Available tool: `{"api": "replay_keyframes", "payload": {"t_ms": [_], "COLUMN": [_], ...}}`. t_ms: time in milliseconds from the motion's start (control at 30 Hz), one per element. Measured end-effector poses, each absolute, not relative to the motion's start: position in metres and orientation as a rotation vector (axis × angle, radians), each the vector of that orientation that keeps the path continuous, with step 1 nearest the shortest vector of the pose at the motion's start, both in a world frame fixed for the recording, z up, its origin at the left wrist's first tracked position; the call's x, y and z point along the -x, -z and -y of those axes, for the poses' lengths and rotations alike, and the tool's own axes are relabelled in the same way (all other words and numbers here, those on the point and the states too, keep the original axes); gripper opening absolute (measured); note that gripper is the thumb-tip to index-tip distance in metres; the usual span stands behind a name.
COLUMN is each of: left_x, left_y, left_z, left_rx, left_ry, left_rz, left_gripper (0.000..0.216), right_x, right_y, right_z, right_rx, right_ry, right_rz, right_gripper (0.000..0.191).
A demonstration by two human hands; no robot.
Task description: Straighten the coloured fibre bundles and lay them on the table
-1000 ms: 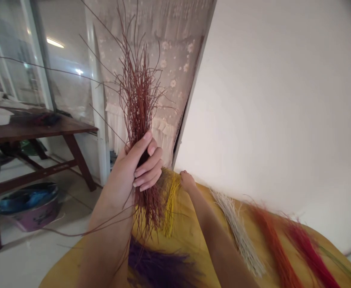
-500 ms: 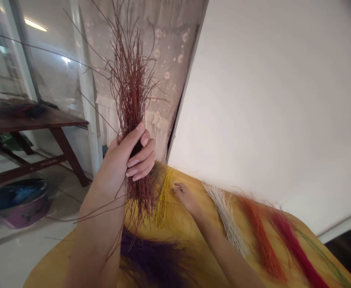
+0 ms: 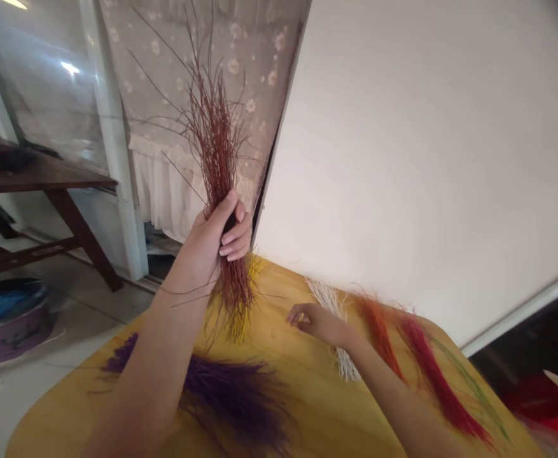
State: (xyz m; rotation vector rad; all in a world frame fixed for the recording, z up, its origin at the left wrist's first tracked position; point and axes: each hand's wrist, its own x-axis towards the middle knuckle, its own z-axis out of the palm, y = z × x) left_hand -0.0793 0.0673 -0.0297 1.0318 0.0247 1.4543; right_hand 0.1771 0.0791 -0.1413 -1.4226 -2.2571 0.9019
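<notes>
My left hand (image 3: 228,232) is closed around the middle of a bundle of thin reddish-brown strands (image 3: 219,146), held upright above the table. Its upper ends fan out loosely, and several long strands stick out to the left. The lower ends hang below my fist, in front of a yellow bundle (image 3: 239,327) on the table. Over the table to the right is my right hand (image 3: 314,321), its fingers loosely bent and apart, with nothing visible in them. Behind that hand and wrist lies a white bundle (image 3: 348,364), partly covered.
On the yellow wooden table (image 3: 350,426) lie a purple bundle (image 3: 240,394), an orange one (image 3: 378,334), a crimson one (image 3: 431,366) and a few green strands (image 3: 474,381). A white panel (image 3: 403,159) rises behind. At left are a dark wooden table (image 3: 69,175) and a purple tub (image 3: 14,331).
The view has swung right and slightly down. My left hand keeps its grip on the reddish-brown bundle, while my right hand has come in front of the white bundle.
</notes>
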Motion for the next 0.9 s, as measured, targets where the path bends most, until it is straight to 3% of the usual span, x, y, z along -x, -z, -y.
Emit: {"api": "replay_keyframes", "payload": {"t_ms": [100,267,400,500,600,767,900], "left_x": [0.068,0.050,0.037,0.031,0.026,0.016,0.007], "left_y": [0.029,0.030,0.034,0.036,0.033,0.032,0.040], "left_z": [-0.067,-0.062,-0.057,-0.051,-0.043,-0.035,-0.042], "left_rx": [-1.110,-1.150,-1.186,-1.270,-1.388,-1.583,-1.540], "left_ry": [-1.468,-1.450,-1.534,-1.600,-1.599,-1.458,-1.387], "left_rz": [-0.129,-0.208,-0.225,-0.280,-0.326,-0.490,-0.492], "left_gripper": [0.032,0.036,0.035,0.035,0.038,0.040,0.041], "right_x": [-0.182,-0.152,-0.108,-0.087,-0.084,-0.093,-0.096], "right_y": [0.124,0.078,0.058,0.058,0.062,0.073,0.077], "right_z": [-0.060,-0.029,0.007,0.019,0.016,-0.002,-0.010], "right_rx": [1.408,1.214,0.985,0.920,0.942,0.965,0.990], "right_ry": [-0.810,-0.584,-0.526,-0.438,-0.338,-0.463,-0.536], "right_rz": [2.091,1.732,1.582,1.637,1.663,1.663,1.615], "right_gripper": [0.012,0.036,0.028,0.027,0.042,0.059,0.053]}}
